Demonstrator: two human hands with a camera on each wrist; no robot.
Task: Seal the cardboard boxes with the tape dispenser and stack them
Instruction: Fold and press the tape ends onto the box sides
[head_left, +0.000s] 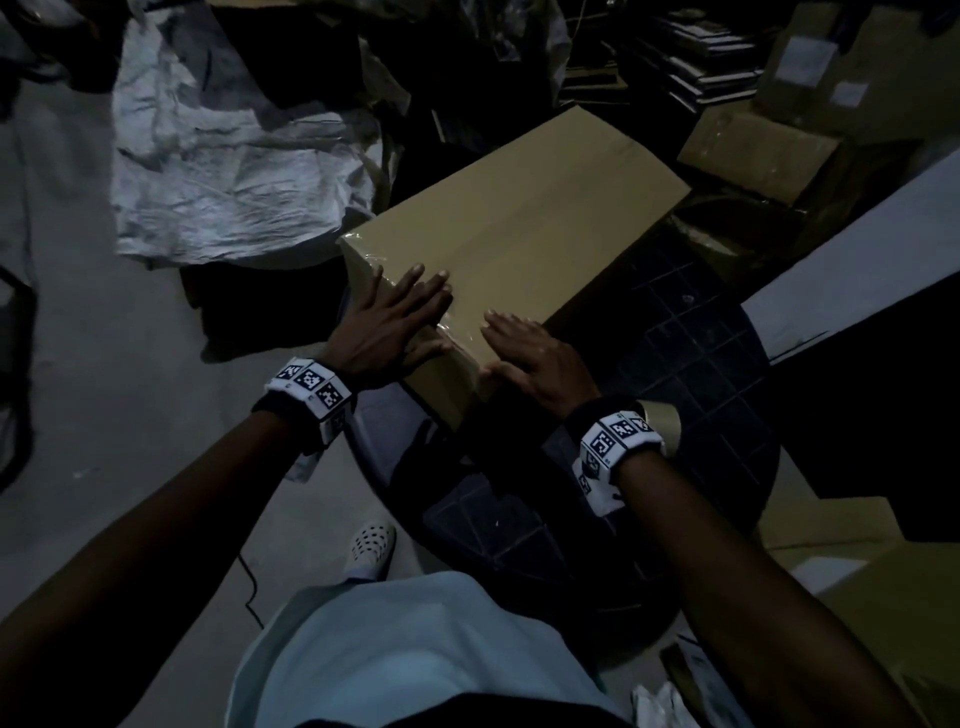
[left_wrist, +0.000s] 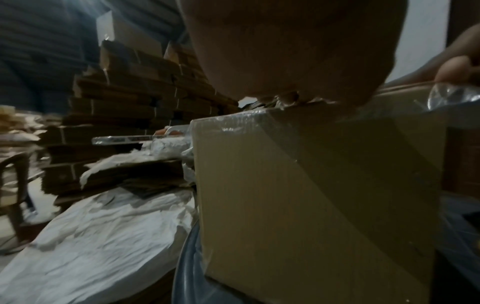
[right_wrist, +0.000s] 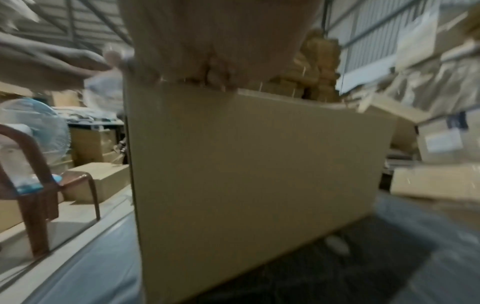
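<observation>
— Where's the cardboard box (head_left: 514, 239)?

— On a dark round table with a grid pattern (head_left: 691, 364), closed, its near end over the table's edge. The long axis runs from the person out toward the upper right in the head view. Clear tape (head_left: 452, 332) shines along the near top edge.

— And the hands?

— Both lie flat on the near end of the top, fingers straight, gripping nothing. The left hand (head_left: 395, 322) and the right hand (head_left: 530, 358) sit just beside each other, apart, the tape strip between them.

— Do the wrist cameras add anything?

— The left wrist view shows the box's end face (left_wrist: 298, 195), with tape wrinkled over its top corner, which the head view barely catches. The right wrist view, blurred, shows the long side face (right_wrist: 246, 164) and a brown chair (right_wrist: 39, 195) with a fan (right_wrist: 39, 127) behind it.

— Around it?

— Crumpled white sacking (head_left: 218, 171) lies on the floor to the left; more boxes (head_left: 769, 145) stand at the far right. A roll of tape (head_left: 662, 421) peeks out behind the right wrist.
</observation>
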